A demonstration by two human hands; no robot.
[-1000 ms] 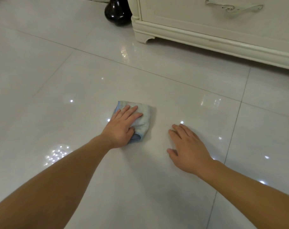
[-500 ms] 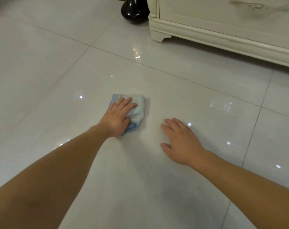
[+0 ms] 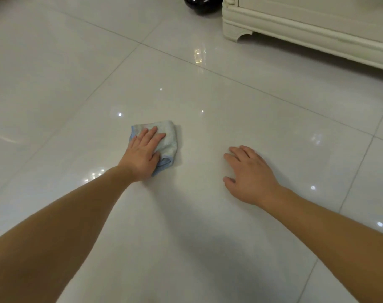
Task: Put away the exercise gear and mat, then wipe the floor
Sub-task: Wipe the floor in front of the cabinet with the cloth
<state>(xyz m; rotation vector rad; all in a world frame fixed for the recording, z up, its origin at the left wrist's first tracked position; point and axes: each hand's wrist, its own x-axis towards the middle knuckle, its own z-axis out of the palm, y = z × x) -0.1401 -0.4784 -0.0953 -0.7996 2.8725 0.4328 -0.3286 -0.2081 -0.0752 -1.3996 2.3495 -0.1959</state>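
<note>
A folded pale cloth with a blue edge (image 3: 169, 139) lies on the glossy white tiled floor (image 3: 208, 226), in the middle of the head view. My left hand (image 3: 143, 155) presses flat on the cloth with straight fingers, covering its near left part. My right hand (image 3: 250, 176) rests flat on the bare tile to the right of the cloth, fingers spread, apart from it. No exercise gear or mat is in view.
A cream cabinet (image 3: 306, 29) with a carved foot stands at the back right. A black rounded vase base (image 3: 202, 4) sits on the floor just left of it. Tile joints cross the floor; open floor stretches to the left.
My left hand has slid the cloth to the left across the tile, farther from the cabinet. The view has shifted left too. My right hand stays flat on the floor.
</note>
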